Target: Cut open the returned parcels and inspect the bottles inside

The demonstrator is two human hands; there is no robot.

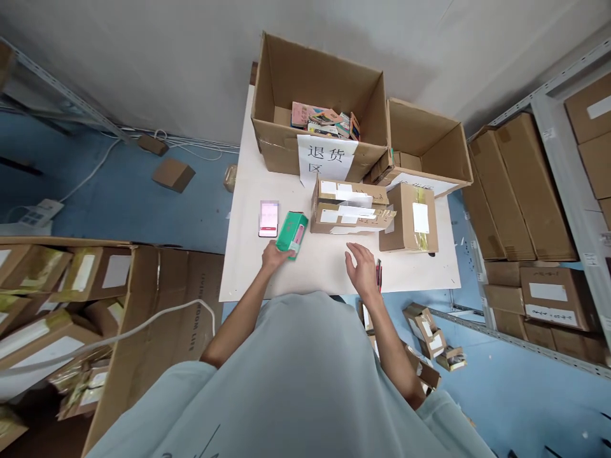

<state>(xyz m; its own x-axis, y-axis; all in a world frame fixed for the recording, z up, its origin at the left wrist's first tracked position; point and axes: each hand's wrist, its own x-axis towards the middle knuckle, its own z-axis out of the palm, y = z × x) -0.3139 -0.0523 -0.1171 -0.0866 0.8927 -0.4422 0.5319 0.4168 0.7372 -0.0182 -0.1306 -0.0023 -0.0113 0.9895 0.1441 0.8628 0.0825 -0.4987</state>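
My left hand (pixel 275 256) grips the near end of a small green box (pixel 291 233) with a pink and white label, on or just above the white table (pixel 305 273). Left of that box lies a phone (pixel 269 218) with a lit pinkish screen. My right hand (pixel 361 270) is over the table with its fingers apart and nothing in it. Just right of its wrist are some dark and red pens (pixel 379 275). Beyond it sits a long cardboard organizer (pixel 350 224) holding white paper slips, and a taped carton (pixel 409 219) stands beside that.
A large open carton (pixel 277 149) with a Chinese paper sign holds several colourful small packs at the back. Another open carton (pixel 449 181) adjoins it. Shelving (pixel 554 146) with boxes is on the right; a big carton (pixel 174 299) full of parcels stands left, with a white cable (pixel 157 313) across it.
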